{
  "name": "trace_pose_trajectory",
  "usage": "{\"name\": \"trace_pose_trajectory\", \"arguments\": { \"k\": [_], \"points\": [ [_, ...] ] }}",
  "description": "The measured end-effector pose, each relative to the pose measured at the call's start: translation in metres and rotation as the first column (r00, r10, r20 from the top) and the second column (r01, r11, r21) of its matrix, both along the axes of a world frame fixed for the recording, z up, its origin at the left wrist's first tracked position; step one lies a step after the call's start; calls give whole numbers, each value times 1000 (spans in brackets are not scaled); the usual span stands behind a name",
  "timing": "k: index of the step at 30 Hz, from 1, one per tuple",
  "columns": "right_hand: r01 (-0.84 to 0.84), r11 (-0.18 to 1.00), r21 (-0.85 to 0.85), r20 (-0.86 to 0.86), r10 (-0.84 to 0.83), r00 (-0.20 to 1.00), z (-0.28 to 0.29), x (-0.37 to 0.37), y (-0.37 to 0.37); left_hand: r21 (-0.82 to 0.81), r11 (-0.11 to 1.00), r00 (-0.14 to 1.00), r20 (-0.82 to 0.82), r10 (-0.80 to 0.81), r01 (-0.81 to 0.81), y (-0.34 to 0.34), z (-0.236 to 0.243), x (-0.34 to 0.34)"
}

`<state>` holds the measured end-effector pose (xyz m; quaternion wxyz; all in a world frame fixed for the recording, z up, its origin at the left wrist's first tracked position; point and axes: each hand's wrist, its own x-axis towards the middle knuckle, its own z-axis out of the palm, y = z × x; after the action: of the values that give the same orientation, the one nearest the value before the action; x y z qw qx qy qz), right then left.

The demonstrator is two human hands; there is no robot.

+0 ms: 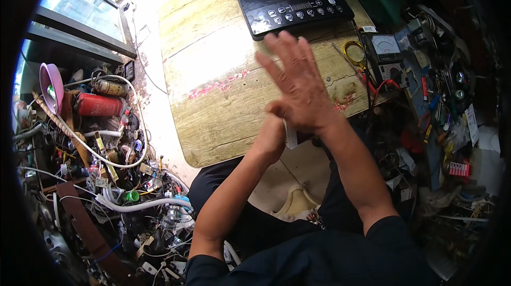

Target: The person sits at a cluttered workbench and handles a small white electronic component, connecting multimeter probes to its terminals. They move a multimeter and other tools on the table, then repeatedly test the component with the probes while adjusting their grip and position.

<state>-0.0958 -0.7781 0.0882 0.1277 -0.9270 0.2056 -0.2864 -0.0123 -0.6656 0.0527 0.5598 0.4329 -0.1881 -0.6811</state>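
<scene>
The right hand (298, 91) is wide, its fingers spread; the left hand (273, 136) sits partly behind it, fingers hidden, so I cannot tell how its grip stands. A small flat pale piece (291, 139) lies just right of the left hand, below the right palm; its visible edge runs roughly up and down the view, and both hands are close. Outward, the counter (218, 121) is worn, wood-grained, round-cornered, with scuffed reddish patches. Beyond the right fingertips lies a glossy black slab-like cooktop (298, 17); rightward, a boxy black meter (387, 47).
</scene>
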Motion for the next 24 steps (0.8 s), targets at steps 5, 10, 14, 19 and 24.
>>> {"name": "trace_pose_trajectory", "arguments": {
  "k": [5,10,14,19,24],
  "points": [
    [-93,995,26,-21,93,995,-1,2,16,-51,999,999,46,16,-14,-7,0,10],
    [-273,961,55,-20,274,962,-4,16,56,-14,985,984,54,170,-169,-18,2,40],
    [-202,978,60,-3,202,979,-7,10,46,-16,993,990,77,117,-116,-16,3,33],
    [-78,994,76,80,72,994,-2,-1,19,-29,999,990,134,-37,42,-6,10,15],
    [124,986,109,228,-146,963,0,-9,-12,130,990,998,-31,-58,62,-11,16,4]
  ]
}}
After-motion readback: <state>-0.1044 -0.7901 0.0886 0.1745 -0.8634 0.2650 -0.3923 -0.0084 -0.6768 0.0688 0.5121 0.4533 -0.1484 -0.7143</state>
